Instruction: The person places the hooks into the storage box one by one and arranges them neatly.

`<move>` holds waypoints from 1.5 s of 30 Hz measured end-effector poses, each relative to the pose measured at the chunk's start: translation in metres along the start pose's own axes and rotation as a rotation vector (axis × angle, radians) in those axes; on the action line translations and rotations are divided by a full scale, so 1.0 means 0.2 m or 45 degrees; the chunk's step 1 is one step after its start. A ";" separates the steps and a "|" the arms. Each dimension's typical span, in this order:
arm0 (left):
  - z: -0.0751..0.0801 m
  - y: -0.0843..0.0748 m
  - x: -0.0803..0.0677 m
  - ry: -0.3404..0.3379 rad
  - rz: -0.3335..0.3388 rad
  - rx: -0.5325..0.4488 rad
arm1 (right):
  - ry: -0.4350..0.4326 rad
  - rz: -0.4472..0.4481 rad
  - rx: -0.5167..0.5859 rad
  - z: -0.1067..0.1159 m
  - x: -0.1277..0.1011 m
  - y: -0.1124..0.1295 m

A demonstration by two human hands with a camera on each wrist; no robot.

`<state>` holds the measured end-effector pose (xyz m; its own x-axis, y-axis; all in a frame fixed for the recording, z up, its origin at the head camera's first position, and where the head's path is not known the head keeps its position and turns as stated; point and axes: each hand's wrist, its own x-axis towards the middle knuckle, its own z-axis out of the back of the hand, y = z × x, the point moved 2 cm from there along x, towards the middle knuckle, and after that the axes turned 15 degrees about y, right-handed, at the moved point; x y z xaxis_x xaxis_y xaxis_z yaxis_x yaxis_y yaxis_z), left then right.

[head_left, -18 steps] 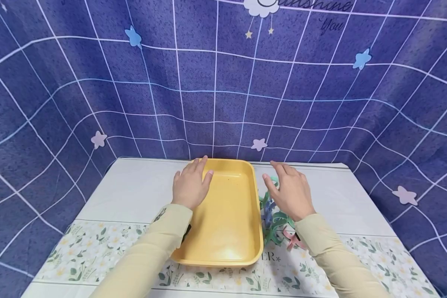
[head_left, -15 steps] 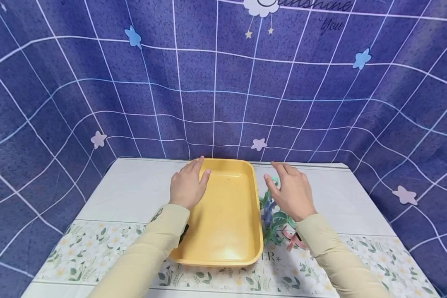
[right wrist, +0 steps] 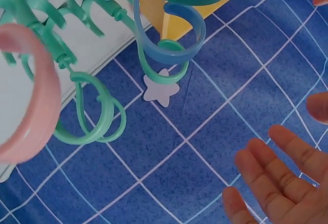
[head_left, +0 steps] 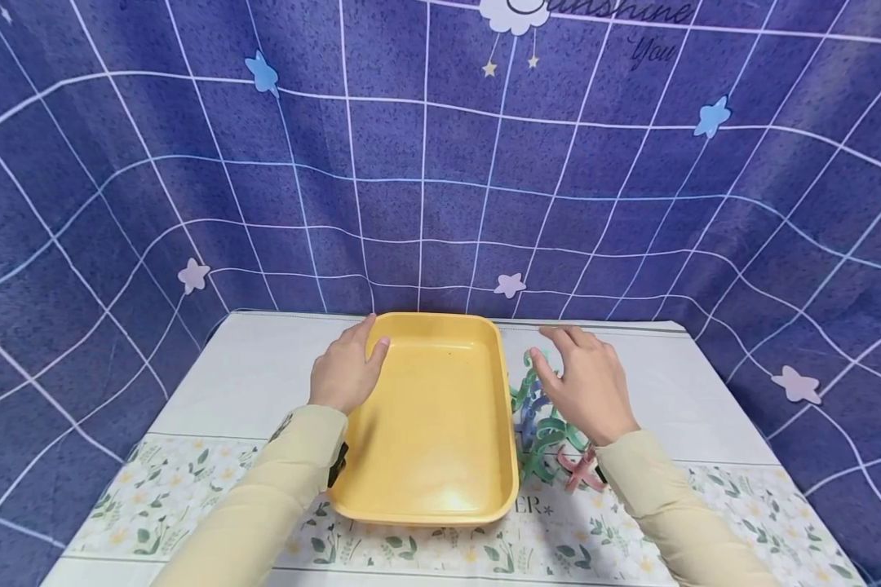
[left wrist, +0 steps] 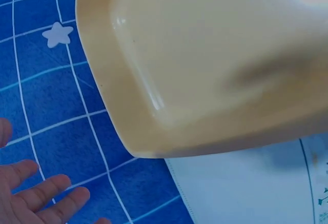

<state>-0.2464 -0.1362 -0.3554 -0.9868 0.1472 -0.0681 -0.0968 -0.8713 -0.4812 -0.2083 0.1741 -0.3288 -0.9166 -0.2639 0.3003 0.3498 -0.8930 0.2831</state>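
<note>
A yellow rectangular tray [head_left: 433, 424] sits on the table, with nothing lying in it. Over its left rim hovers my left hand [head_left: 347, 368], fingers extended and thumb apart. Fingers of that hand [left wrist: 43, 198] show beside the tray's corner in the left wrist view. My right hand [head_left: 589, 383] holds nothing and is above plastic pieces with curved hooks, its fingers loosely bent. Among these are green pieces [head_left: 548, 432], a blue piece [head_left: 529, 414] and a pink piece [head_left: 580, 471]. In the right wrist view, the blue hook [right wrist: 197, 26] and pink hook [right wrist: 46, 90] loom close to the camera.
The table [head_left: 264, 359] has a white cloth with a floral band [head_left: 198, 481]. Behind and at both sides hangs a blue curtain [head_left: 440, 212] with a grid and stars. The hooked pieces crowd close to the tray's right side.
My left hand has shifted left, from over the tray's inside to its left rim. My right hand has drifted slightly right and nearer, uncovering more of the green pieces.
</note>
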 end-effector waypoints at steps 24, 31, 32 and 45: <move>-0.01 0.16 -0.05 0.171 0.210 -0.109 | -0.023 -0.016 0.042 0.03 -0.11 -0.14; -0.01 0.20 -0.07 0.198 0.238 -0.095 | 0.052 0.022 0.138 0.03 -0.12 -0.18; -0.01 0.20 -0.07 0.204 0.241 -0.089 | 0.055 0.027 0.147 0.03 -0.13 -0.19; -0.08 0.28 -0.10 0.370 0.251 -0.035 | -0.007 0.010 0.141 0.04 -0.19 -0.25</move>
<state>-0.2306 -0.1806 -0.3941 -0.9074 0.1078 -0.4063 0.0996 -0.8838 -0.4571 -0.1897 0.2313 -0.3473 -0.9128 -0.2685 0.3078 0.3766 -0.8450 0.3796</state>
